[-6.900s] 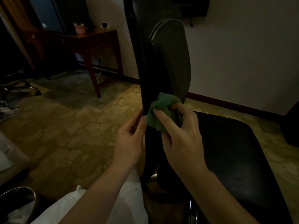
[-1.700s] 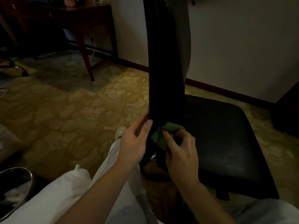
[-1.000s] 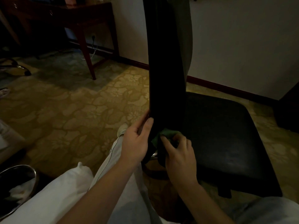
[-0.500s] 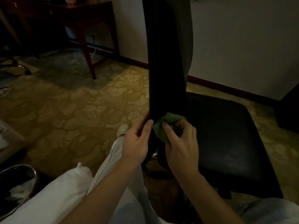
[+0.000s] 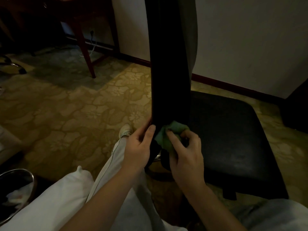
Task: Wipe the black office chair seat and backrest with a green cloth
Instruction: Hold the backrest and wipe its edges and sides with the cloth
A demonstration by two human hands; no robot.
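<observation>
The green cloth (image 5: 168, 135) is bunched against the foot of the backrest (image 5: 170, 72), just above the seat (image 5: 233, 139), pinched in the curled fingers of the right hand (image 5: 186, 154). The left hand (image 5: 138, 147) grips the backrest's edge beside it. Wadded this tight, the cloth may miss the narrow gap there. If the 2 hands slacken, the chair could swivel away.

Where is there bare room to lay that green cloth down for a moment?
The black seat is bare from the backrest out to its far and right edges. The carpet between the desk leg and the shoe is open too. It is crowded at the backrest's foot, where the left hand, right hand and green cloth meet.
</observation>
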